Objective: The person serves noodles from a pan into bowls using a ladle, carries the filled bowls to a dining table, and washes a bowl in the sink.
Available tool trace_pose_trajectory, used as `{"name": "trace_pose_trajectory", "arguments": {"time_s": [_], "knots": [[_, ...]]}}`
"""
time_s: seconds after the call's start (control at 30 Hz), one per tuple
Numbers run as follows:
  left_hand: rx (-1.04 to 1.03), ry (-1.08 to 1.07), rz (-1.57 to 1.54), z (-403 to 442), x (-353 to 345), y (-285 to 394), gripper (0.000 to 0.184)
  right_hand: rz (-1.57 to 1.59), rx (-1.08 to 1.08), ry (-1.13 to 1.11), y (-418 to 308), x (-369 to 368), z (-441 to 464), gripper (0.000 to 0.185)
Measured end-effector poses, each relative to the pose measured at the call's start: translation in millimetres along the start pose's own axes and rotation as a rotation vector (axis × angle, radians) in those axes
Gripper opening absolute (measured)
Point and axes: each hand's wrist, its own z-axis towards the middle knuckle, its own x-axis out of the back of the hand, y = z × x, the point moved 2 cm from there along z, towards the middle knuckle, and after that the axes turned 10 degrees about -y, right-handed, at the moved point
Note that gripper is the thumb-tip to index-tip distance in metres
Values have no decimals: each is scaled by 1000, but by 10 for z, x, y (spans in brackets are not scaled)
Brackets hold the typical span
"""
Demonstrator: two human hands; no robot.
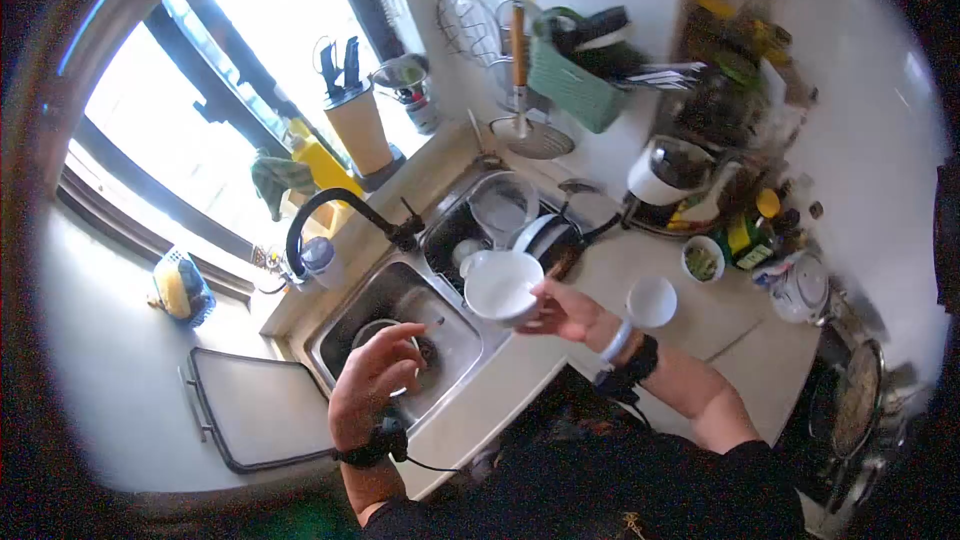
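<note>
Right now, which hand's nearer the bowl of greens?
Right. The right hand is left of the bowl of greens in view; the left hand is farther left, over the sink.

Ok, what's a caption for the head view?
Right fingers hold a white bowl; left fingers hover above the sink.

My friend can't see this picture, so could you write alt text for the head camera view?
A person's right hand holds up a white bowl while the left hand, open, hovers over a steel kitchen sink. A second bowl, also white, stands on the counter, and a black faucet rises behind the sink.
</note>
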Motion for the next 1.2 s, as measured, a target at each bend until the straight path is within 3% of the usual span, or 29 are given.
{"name": "trace_pose_trajectory", "arguments": {"time_s": [0.1,0.23,0.27,0.3,0.37,0.47,0.5,0.57,0.6,0.67,0.7,0.77,0.87,0.9,0.97,1.0,1.07,1.1,1.17,1.2], "knots": [[10,42,-64,87,402,-249,35,-148,82,-136,-312,266,962,35],[36,46,75,129,769,-909,32,-747,305,440,-852,211,1562,53],[33,38,-13,123,827,-1077,31,-932,288,481,-1007,317,1716,55],[37,45,-25,105,872,-1149,31,-1001,431,480,-1080,409,1842,61],[102,60,-83,91,929,-1285,31,-1750,568,847,-1250,858,2212,65],[157,54,-157,135,1012,-1467,31,-1865,466,777,-1300,838,2361,70],[196,45,-152,157,1065,-1496,33,-1866,461,778,-1297,795,2390,70],[211,48,-163,214,1169,-1581,33,-1301,179,679,-1249,728,2416,58],[223,53,-170,244,1215,-1635,33,-1301,174,682,-1254,690,2377,58],[198,51,-210,295,1295,-1737,31,-690,90,489,-1209,713,2280,44],[171,51,-247,325,1329,-1793,30,-691,87,493,-1193,783,2288,44],[137,60,-233,472,1364,-1899,30,-443,159,312,-1115,886,2343,14],[84,201,-148,760,1229,-1857,31,-346,138,204,-779,404,2147,9],[-77,283,40,939,1141,-1930,33,-313,138,125,-656,286,2119,7],[-295,385,426,1168,961,-1687,44,-297,115,80,-361,33,2121,11],[-378,407,618,1324,868,-1586,54,-322,141,86,-202,6,2132,21],[-346,303,695,1577,635,-1746,72,-388,152,76,114,25,2163,51],[-377,279,656,1667,509,-1865,74,-376,138,73,264,132,2251,51],[-276,200,561,1667,458,-2031,72,-587,312,188,492,371,2387,55],[-268,195,561,1639,517,-2095,72,-605,322,173,540,111,2270,58]]}}
